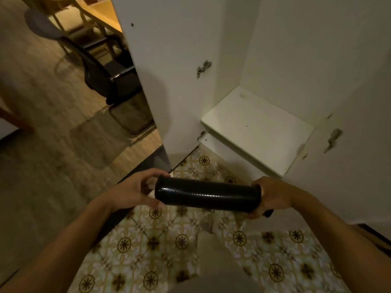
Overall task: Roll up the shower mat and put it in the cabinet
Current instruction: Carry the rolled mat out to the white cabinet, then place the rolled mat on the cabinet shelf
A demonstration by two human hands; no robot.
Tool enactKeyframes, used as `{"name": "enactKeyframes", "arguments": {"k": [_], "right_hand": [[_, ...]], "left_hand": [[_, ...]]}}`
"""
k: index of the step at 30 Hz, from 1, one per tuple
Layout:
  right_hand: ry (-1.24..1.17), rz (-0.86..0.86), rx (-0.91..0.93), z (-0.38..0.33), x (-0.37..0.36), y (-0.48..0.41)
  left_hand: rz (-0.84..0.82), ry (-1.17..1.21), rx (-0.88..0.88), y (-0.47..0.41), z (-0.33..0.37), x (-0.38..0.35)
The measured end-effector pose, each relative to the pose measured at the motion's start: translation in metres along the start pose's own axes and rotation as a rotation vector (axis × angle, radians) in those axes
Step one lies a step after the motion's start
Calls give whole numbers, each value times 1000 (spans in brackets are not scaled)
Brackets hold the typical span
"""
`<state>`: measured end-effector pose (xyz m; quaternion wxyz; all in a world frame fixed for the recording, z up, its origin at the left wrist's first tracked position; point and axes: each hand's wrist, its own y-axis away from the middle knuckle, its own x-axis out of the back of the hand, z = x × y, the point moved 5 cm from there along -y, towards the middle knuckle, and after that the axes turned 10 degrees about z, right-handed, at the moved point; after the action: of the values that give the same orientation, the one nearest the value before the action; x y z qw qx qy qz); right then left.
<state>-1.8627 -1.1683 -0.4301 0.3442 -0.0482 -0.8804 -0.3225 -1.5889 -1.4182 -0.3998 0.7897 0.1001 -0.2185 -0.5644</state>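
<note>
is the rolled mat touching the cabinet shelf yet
Apart. The head view shows the rolled mat held over the floor tiles, short of the cabinet shelf.

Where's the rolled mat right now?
In the head view, the rolled mat is held level between the left hand and right hand, above the patterned floor tiles, just short of the open cabinet's bottom shelf.
</note>
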Motion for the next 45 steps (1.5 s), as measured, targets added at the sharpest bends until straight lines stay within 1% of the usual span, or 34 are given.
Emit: {"name": "enactKeyframes", "arguments": {"k": [2, 4, 5, 7, 10, 12, 15, 17, 21, 22, 24, 25, 27, 28, 30, 32, 33, 35, 36, 38, 39, 40, 41, 42, 43, 44, 45], "right_hand": [[-87, -51, 11, 0, 23, -21], [-194, -85, 10, 2, 48, -34], [-278, -79, 4, 8, 62, -39], [-536, -44, -11, 23, 88, -51], [-923, 120, -85, 56, 117, -80], [-1148, 265, -146, 76, 128, -100], [-1330, 464, -242, 106, 144, -125], [-1371, 575, -298, 125, 158, -141], [-1404, 719, -396, 165, 186, -180], [-1419, 731, -382, 162, 190, -182], [-1462, 752, -386, 175, 203, -198], [-1479, 750, -383, 169, 206, -199], [-1543, 783, -420, 189, 216, -218], [-1548, 782, -426, 183, 215, -217], [-1579, 803, -525, 214, 231, -247], [-1580, 791, -601, 245, 253, -286], [-1585, 777, -618, 240, 255, -287], [-1592, 779, -673, 285, 277, -343], [-1584, 809, -693, 281, 282, -349], [-1599, 890, -725, 329, 290, -410], [-1585, 942, -732, 326, 299, -417], [-1566, 966, -743, 353, 300, -454], [-1552, 1006, -734, 380, 303, -489], [-1548, 1032, -722, 381, 317, -501], [-1557, 1037, -718, 404, 316, -539], [-1578, 1053, -705, 427, 314, -572], [-1574, 1064, -707, 428, 326, -584]], "left_hand": [[33, -7, -20, -33, 14, 21], [63, 18, 1, -64, 27, 43], [67, 43, 17, -82, 34, 54], [94, 79, 37, -117, 45, 72], [181, 134, 103, -170, 58, 87], [216, 198, 127, -206, 63, 89], [204, 258, 159, -267, 73, 89], [182, 263, 169, -313, 86, 87], [105, 207, 132, -419, 115, 84], [111, 203, 119, -422, 116, 84], [40, 158, 105, -463, 119, 77], [63, 160, 124, -462, 117, 76], [7, 147, 146, -517, 119, 68], [39, 146, 153, -519, 119, 68], [-5, 129, 184, -598, 128, 59], [33, 168, 240, -673, 134, 52], [86, 219, 275, -678, 138, 49], [172, 326, 360, -756, 127, 40], [204, 368, 384, -758, 129, 40], [214, 397, 404, -833, 107, 21], [222, 410, 396, -840, 114, 21], [243, 423, 416, -881, 95, 10], [287, 449, 428, -919, 79, 0], [339, 496, 475, -931, 80, 0], [414, 547, 531, -963, 60, -8], [492, 584, 548, -996, 37, -13], [534, 639, 567, -1007, 43, -11]]}}
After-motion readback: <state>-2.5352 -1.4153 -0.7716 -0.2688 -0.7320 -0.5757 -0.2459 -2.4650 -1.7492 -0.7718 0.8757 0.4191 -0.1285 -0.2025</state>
